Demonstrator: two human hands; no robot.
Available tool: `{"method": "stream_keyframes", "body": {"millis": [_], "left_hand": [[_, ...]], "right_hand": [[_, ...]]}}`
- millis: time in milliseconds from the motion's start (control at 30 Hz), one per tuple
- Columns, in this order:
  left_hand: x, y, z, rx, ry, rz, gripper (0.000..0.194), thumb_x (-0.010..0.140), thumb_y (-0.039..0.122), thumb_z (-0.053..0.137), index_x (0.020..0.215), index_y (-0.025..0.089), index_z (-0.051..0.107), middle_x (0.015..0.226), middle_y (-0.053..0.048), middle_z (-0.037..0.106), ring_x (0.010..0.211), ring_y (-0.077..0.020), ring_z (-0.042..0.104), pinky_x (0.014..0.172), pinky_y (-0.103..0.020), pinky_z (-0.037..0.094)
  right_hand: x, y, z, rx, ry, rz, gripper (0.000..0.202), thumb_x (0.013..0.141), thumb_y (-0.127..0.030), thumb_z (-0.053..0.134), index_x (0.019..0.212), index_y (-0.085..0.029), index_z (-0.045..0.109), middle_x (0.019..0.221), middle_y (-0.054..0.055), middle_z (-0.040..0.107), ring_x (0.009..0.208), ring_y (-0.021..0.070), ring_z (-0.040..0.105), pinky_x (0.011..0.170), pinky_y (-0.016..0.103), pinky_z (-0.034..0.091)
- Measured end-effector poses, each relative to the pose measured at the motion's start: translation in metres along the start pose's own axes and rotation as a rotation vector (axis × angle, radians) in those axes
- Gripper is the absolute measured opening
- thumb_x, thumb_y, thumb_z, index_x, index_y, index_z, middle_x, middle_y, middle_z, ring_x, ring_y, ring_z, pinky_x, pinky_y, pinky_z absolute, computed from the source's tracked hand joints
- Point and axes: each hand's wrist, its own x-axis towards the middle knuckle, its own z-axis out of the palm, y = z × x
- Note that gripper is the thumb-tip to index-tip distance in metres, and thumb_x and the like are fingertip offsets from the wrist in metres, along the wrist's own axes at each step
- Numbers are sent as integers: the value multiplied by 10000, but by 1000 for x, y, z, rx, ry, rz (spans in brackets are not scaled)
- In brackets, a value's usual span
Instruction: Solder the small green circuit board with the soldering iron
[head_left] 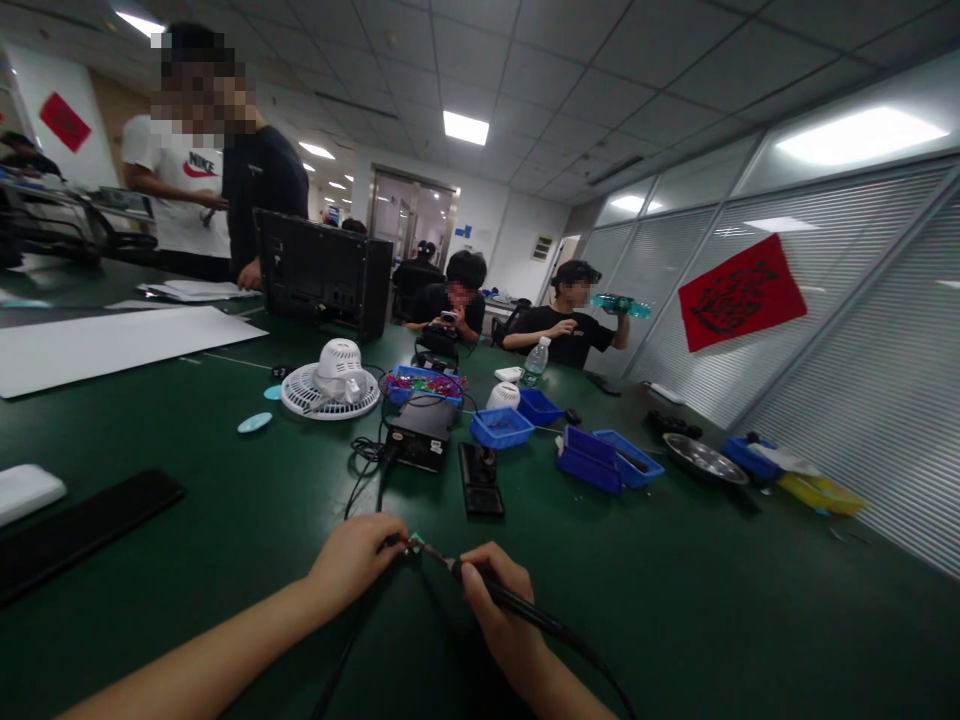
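Note:
My right hand (502, 600) is closed round the handle of a soldering iron (517, 603), its cord trailing down to the right. The iron's thin tip points left at a small green circuit board (416, 543); whether it touches is too small to tell. My left hand (360, 555) is closed, its fingertips pinching the board's left side, where some red shows, perhaps wire. Beyond my hands stand a black box-shaped soldering station (420, 435) and a black iron stand (481, 480).
Ahead lie a white fan (330, 388), a blue tray of coloured wires (405, 385), more blue trays (502, 428) and a metal dish (705, 460). A black slab (90, 525) lies at left. One person drinks from a green bottle (622, 305); others sit or stand across the green table (247, 500).

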Motion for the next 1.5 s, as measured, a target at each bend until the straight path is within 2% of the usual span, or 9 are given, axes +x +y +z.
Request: {"method": "stream_keyframes", "body": {"millis": [700, 833, 1167, 1500], "left_hand": [[0, -2, 1, 60, -10, 15, 170, 870, 180, 503, 893, 255, 654, 875, 8, 620, 855, -159, 591, 721, -224, 391], [1, 0, 0, 93, -4, 33, 182, 869, 159, 491, 884, 249, 648, 854, 9, 611, 841, -156, 589, 705, -226, 381], [-1, 1, 0, 129, -5, 45, 188, 871, 152, 483, 892, 253, 640, 866, 8, 611, 833, -155, 589, 693, -225, 379], [-2, 4, 0, 141, -15, 47, 198, 871, 150, 482, 902, 251, 650, 856, 4, 609, 823, -158, 596, 688, -228, 382]], "right_hand": [[-2, 0, -1, 37, -35, 10, 178, 866, -249, 532, 741, -172, 631, 652, 4, 616, 591, 142, 577, 581, 226, 425], [0, -3, -5, 55, 5, 21, 176, 847, -252, 531, 735, -167, 636, 623, 3, 609, 564, 144, 574, 560, 228, 426], [5, -6, -5, 101, -6, 98, 182, 810, -266, 551, 672, -168, 619, 561, -14, 563, 525, 140, 539, 532, 230, 401], [16, -12, -8, 226, -56, 270, 197, 777, -295, 554, 634, -167, 599, 529, -24, 538, 507, 134, 514, 520, 233, 392]]}}
